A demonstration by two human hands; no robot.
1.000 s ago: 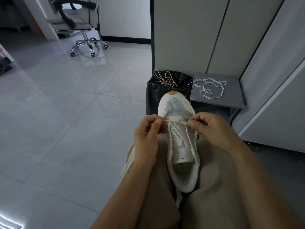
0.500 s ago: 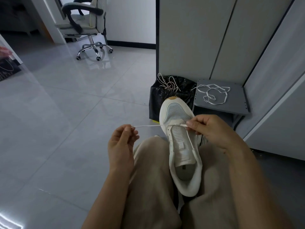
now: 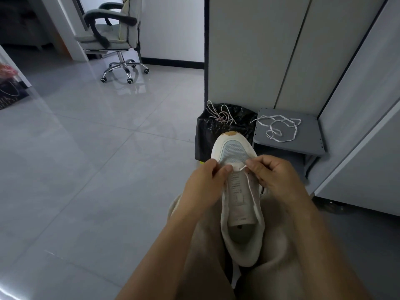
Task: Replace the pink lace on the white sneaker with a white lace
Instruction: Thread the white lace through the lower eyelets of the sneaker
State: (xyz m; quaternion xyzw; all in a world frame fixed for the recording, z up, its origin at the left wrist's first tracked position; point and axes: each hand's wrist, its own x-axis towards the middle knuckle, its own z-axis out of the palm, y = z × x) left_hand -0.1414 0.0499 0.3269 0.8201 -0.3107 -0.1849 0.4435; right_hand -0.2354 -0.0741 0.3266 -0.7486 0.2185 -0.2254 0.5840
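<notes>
The white sneaker (image 3: pixel 238 191) lies between my knees, toe pointing away. A white lace (image 3: pixel 251 189) runs through its lowest eyelets near the toe and trails down the right side of the tongue. My left hand (image 3: pixel 207 180) pinches the lace at the left eyelets. At the right eyelets my right hand (image 3: pixel 270 172) pinches the lace's other part. The pink lace (image 3: pixel 220 114) lies in a tangle on a black bag. Another white lace (image 3: pixel 279 126) lies on the grey stool.
A black bin bag (image 3: pixel 207 131) stands just beyond the shoe's toe, with a grey stool (image 3: pixel 307 139) to its right. Grey cabinet panels (image 3: pixel 259 50) rise behind them. An office chair (image 3: pixel 114 35) stands far left on the glossy tiled floor (image 3: pixel 86 159).
My left hand had drawn the lace out to the left, and has now come back to the shoe's left eyelets. My right hand stayed at the right eyelets.
</notes>
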